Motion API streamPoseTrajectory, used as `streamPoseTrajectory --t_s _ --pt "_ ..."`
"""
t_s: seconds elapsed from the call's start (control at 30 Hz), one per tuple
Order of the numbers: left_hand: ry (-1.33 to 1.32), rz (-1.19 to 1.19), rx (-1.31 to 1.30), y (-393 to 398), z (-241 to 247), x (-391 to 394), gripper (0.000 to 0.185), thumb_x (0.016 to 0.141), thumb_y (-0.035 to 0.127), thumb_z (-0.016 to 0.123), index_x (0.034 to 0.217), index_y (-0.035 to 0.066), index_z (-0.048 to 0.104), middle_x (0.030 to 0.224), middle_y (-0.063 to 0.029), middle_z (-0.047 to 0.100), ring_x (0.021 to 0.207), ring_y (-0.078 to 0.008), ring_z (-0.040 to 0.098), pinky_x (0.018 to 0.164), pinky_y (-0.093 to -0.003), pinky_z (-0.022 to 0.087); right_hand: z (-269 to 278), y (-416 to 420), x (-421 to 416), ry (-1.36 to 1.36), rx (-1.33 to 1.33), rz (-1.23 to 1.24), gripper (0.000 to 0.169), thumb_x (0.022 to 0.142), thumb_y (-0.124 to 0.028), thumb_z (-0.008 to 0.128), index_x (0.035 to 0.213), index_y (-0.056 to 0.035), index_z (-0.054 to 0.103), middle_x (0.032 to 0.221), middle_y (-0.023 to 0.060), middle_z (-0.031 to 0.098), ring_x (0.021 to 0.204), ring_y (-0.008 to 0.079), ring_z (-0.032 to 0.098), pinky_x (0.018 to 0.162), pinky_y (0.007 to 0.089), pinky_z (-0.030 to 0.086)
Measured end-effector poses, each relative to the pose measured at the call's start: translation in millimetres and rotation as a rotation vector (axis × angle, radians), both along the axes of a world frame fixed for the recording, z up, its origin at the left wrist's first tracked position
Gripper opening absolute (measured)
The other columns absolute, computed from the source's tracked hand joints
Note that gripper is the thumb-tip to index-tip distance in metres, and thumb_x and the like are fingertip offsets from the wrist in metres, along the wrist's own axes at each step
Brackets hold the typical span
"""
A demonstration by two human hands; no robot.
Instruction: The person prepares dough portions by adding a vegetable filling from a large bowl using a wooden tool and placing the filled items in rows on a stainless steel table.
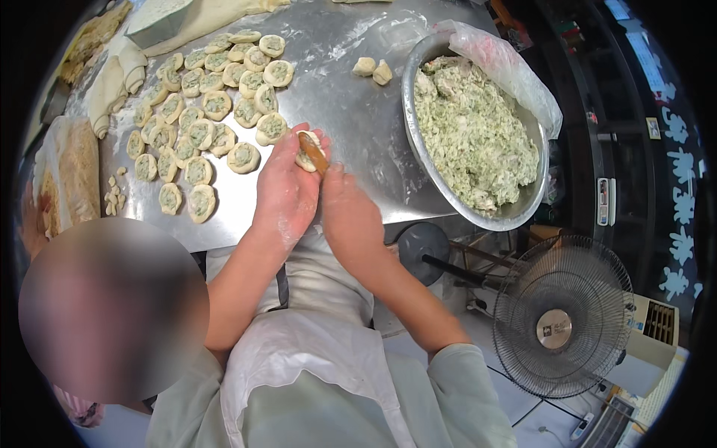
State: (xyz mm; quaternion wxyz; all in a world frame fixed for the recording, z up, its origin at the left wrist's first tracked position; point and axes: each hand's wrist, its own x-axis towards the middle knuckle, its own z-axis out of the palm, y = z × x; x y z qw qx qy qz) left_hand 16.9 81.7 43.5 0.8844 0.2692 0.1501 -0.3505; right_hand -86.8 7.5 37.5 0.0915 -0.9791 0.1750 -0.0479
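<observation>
My left hand cups a small round of dough at the table's near side. In my right hand is a flat brown spatula, its blade pressed onto that dough. Left of my hands lie many dough rounds with pale green filling on the steel table. To the right stands a large metal bowl heaped with green-flecked filling. Two small dough lumps sit between the rounds and the bowl.
Rolled dough, a metal container and a plastic bag of brown crumbs lie at the left. Tiny dough bits are near the bag. A plastic bag drapes the bowl's rim. A standing fan is lower right; another person is at left.
</observation>
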Motion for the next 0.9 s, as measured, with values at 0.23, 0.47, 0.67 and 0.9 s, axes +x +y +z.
streamPoseTrajectory --t_s 0.23,0.47,0.67,0.9 --pt "-0.087 0.041 0.188 -1.7 10.1 -0.5 0.037 0.112 0.023 0.044 0.139 -0.003 0.043 0.124 -0.0154 0.053 0.118 -0.0266 0.055 0.107 -0.0398 0.047 9.3 -1.6 6.7 0.176 -0.090 0.136 0.045 0.089 -0.007 0.061 0.129 0.0097 0.048 0.098 0.0180 0.066 0.074 0.0303 0.072 0.059 0.0365 0.060" --pt "-0.074 0.015 -0.007 27.3 0.2 29.4 0.047 0.113 0.029 0.040 0.145 -0.005 0.042 0.134 -0.0217 0.054 0.125 -0.0338 0.057 0.112 -0.0455 0.047 38.6 -16.8 1.4 0.065 0.792 0.014 0.040 0.092 -0.001 0.053 0.132 0.0018 0.047 0.103 0.0282 0.067 0.076 0.0464 0.066 0.069 0.0534 0.053" --pt "-0.094 0.055 0.070 34.0 -7.3 24.8 0.039 0.112 0.027 0.043 0.138 -0.001 0.050 0.125 -0.0157 0.061 0.118 -0.0285 0.060 0.105 -0.0423 0.050 4.3 11.9 14.9 -0.031 0.505 0.082 0.049 0.090 0.005 0.051 0.138 -0.0003 0.046 0.110 0.0278 0.067 0.090 0.0486 0.066 0.075 0.0552 0.053" --pt "-0.264 0.091 -0.021 113.3 6.5 54.5 0.041 0.108 0.022 0.053 0.141 -0.001 0.049 0.133 -0.0173 0.059 0.130 -0.0333 0.056 0.108 -0.0432 0.051 6.3 -15.8 9.7 -0.187 1.012 -0.138 0.038 0.105 -0.010 0.052 0.143 -0.0043 0.057 0.085 0.0053 0.067 0.065 0.0095 0.057 0.058 0.0259 0.047"
